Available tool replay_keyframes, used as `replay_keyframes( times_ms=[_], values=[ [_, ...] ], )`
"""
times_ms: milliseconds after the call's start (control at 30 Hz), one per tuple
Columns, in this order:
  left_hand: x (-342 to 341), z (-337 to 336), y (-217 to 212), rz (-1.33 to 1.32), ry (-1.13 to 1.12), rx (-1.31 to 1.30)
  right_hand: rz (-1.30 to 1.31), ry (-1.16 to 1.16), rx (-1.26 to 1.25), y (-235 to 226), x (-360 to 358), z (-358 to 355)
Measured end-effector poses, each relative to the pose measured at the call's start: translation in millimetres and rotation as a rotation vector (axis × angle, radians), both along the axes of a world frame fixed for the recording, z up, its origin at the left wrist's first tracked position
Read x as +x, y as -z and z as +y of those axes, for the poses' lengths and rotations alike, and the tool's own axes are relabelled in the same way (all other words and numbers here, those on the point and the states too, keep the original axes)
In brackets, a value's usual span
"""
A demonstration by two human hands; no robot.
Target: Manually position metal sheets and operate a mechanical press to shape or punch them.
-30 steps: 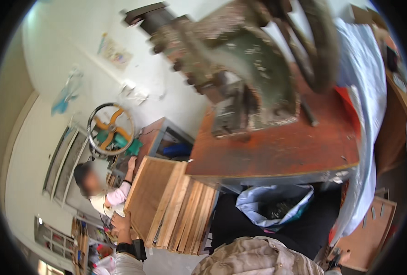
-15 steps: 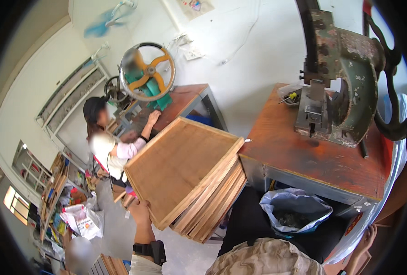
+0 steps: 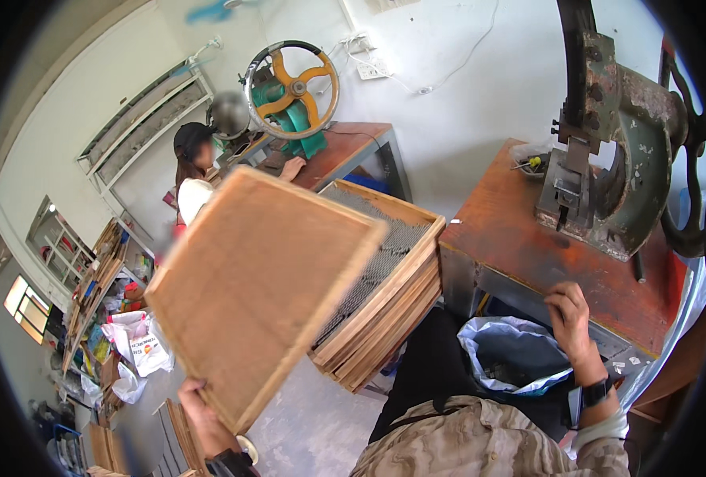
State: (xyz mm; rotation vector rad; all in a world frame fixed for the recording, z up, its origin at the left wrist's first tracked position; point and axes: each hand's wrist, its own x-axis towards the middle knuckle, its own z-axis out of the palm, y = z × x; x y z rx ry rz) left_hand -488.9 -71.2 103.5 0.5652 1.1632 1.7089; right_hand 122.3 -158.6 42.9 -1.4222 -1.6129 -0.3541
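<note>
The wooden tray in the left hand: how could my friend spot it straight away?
Start at the reddish-brown table under the big green machine, on the right. Left of it is a stack of wooden trays, and partly covering that is the held tray, its lower left edge in the left hand. Unlike the stack's top tray, which holds small grey pieces, it shows a plain brown face.

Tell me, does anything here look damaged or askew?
The green press has chipped, patchy paint, and the tabletop under it is darkly stained, so both look worn. The wooden tray sits askew to the stack of trays, but the left hand holds it.
</note>
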Motion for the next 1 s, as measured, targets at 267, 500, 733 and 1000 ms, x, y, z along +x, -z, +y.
replay_keyframes(
  times_ms=[267,500,733,1000],
  values=[
    [-250.2,-130.7,168.2,0.109,-0.504,-0.025,-0.027,-0.099,0.019,-7.2,-7.7,43.2],
    [-381.6,-263.5,311.1,0.304,-0.542,-0.087,0.175,-0.087,-0.056,21.2,14.5,42.4],
    [-152.8,-177.5,457.1,0.851,-0.479,-0.900,0.089,0.082,-0.275,20.2,28.7,8.0],
    [-61.7,-87.7,553.9,0.964,-0.334,-0.973,-0.078,0.203,-0.393,9.0,21.3,4.6]
  ],
)
